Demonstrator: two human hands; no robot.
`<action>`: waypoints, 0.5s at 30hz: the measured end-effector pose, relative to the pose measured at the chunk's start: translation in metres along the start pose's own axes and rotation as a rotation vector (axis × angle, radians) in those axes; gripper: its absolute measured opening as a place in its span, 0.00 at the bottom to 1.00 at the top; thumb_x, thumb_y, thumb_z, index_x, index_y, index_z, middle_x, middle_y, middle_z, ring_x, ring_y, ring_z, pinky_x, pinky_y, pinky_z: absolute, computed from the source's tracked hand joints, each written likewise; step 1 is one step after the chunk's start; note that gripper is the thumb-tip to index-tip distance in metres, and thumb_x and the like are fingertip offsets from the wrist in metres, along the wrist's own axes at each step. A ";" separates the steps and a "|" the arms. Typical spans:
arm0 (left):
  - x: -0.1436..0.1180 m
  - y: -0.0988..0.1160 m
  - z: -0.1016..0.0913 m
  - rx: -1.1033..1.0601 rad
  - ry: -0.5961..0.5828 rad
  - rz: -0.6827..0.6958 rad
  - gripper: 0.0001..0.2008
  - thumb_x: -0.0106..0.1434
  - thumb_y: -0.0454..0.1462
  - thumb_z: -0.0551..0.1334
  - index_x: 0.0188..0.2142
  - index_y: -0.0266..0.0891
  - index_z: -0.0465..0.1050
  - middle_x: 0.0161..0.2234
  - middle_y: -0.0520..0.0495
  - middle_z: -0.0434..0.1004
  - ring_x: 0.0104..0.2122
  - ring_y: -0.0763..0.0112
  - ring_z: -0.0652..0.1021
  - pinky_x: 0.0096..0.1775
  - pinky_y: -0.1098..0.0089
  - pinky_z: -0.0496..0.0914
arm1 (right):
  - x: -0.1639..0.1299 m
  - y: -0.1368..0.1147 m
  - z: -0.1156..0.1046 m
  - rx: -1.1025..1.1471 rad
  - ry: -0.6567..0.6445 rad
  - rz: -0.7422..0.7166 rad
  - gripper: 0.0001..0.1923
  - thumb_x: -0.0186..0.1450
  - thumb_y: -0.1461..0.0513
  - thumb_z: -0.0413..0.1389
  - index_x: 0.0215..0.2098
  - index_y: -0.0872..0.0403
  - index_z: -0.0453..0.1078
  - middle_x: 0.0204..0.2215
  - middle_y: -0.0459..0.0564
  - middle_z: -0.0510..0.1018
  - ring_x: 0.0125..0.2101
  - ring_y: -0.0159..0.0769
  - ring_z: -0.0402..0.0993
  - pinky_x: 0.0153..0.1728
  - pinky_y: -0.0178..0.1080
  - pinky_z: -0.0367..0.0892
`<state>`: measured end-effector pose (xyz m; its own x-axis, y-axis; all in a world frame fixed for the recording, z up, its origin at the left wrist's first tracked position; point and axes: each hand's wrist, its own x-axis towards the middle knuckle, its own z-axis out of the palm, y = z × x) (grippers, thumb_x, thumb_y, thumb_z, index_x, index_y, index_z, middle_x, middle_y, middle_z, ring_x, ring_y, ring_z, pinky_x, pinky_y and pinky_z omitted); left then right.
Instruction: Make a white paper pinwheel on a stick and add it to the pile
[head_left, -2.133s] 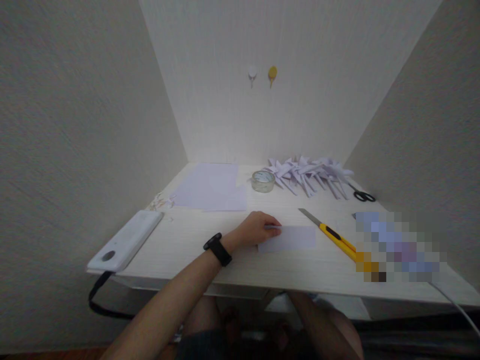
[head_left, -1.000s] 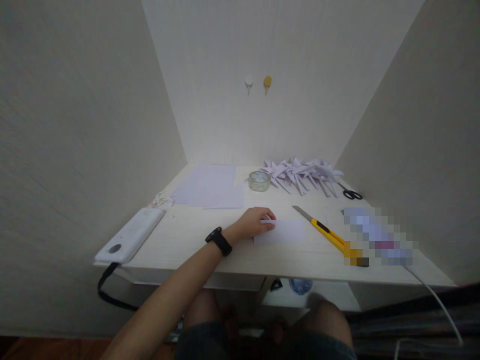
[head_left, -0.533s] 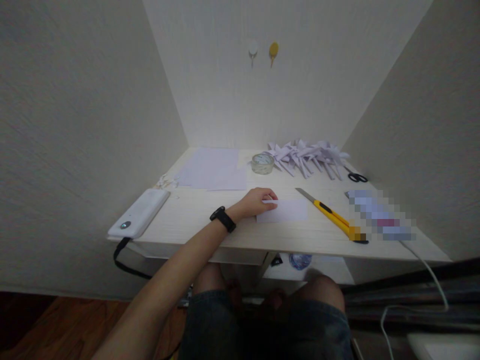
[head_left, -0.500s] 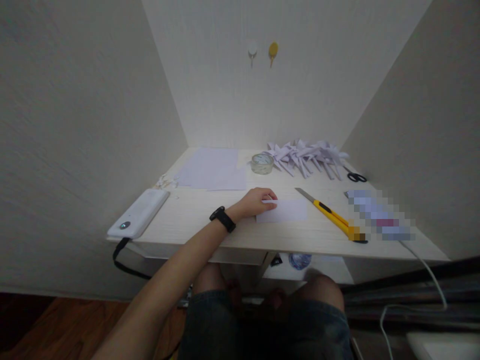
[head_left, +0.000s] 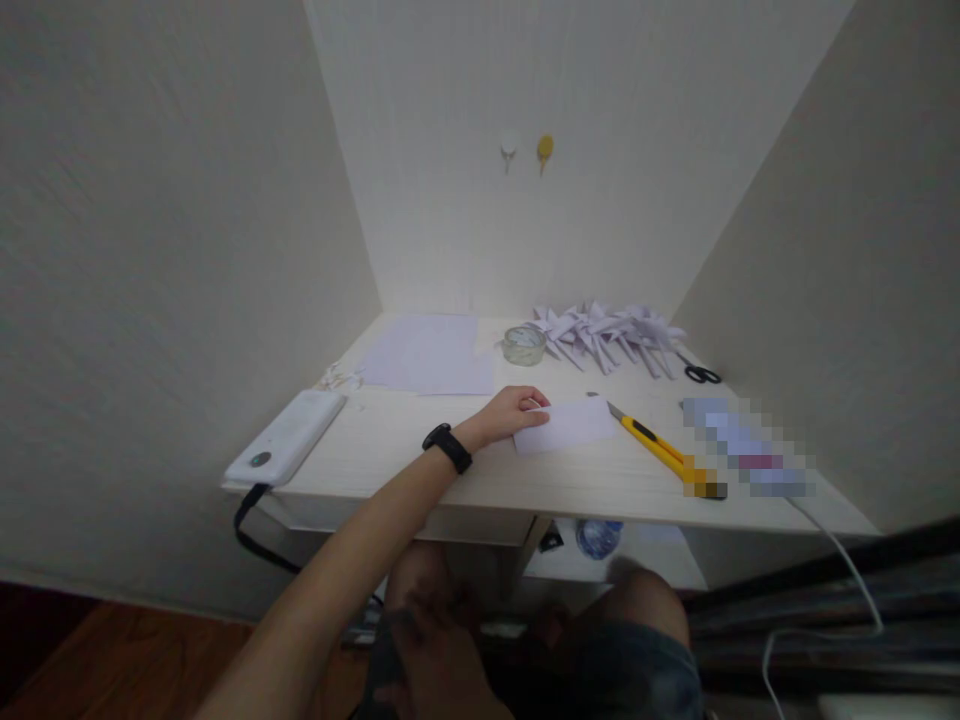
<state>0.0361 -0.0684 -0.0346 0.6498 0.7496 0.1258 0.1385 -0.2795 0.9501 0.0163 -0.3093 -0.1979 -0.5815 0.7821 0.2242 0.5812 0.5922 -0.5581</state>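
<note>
My left hand [head_left: 517, 412], with a black watch on the wrist, is closed on the left end of a small white slip of paper [head_left: 566, 425], thumb on top and fingers curled behind. The slip lies at a slight tilt on the white desk, its right end touching or very close to the blade of a yellow utility knife [head_left: 660, 450]. Low in the view, my right hand [head_left: 442, 655] is over my left thigh, below the desk edge. It is dim and slightly blurred; its fingers look spread, and I see nothing in them.
White paper sheets [head_left: 431, 355] lie at the back left. A roll of clear tape [head_left: 523, 346] sits beside a row of folded paper pinwheels [head_left: 600, 335]. Black-handled scissors [head_left: 703, 374] and a blurred-out device [head_left: 742, 450] are at right, a white power bank [head_left: 289, 435] at left.
My right hand has come into view over my left thigh. The slip has turned, its right end swinging away from me towards the knife blade. The camera has tilted slightly up.
</note>
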 end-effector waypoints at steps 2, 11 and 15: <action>0.000 0.000 -0.001 -0.004 -0.007 0.004 0.11 0.54 0.37 0.66 0.36 0.34 0.73 0.26 0.53 0.72 0.26 0.75 0.70 0.30 0.74 0.61 | -0.003 0.016 0.019 -0.041 -0.067 -0.186 0.18 0.67 0.52 0.57 0.55 0.39 0.69 0.64 0.43 0.67 0.61 0.56 0.64 0.52 0.60 0.68; -0.002 0.002 -0.002 -0.166 0.057 -0.055 0.12 0.46 0.35 0.66 0.33 0.35 0.72 0.24 0.54 0.71 0.25 0.76 0.69 0.29 0.74 0.59 | -0.070 0.073 0.010 -0.204 0.240 0.040 0.14 0.60 0.53 0.63 0.44 0.42 0.78 0.49 0.48 0.81 0.48 0.52 0.78 0.47 0.53 0.74; -0.003 0.009 -0.009 -0.387 0.036 0.015 0.07 0.47 0.36 0.65 0.25 0.36 0.70 0.27 0.49 0.73 0.28 0.72 0.72 0.32 0.73 0.63 | -0.075 0.068 -0.075 -0.200 0.564 0.169 0.09 0.65 0.61 0.57 0.30 0.49 0.79 0.34 0.51 0.85 0.30 0.41 0.82 0.32 0.41 0.77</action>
<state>0.0285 -0.0671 -0.0240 0.6223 0.7694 0.1440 -0.1679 -0.0485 0.9846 0.1425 -0.3130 -0.1926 -0.1137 0.8179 0.5639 0.7663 0.4335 -0.4742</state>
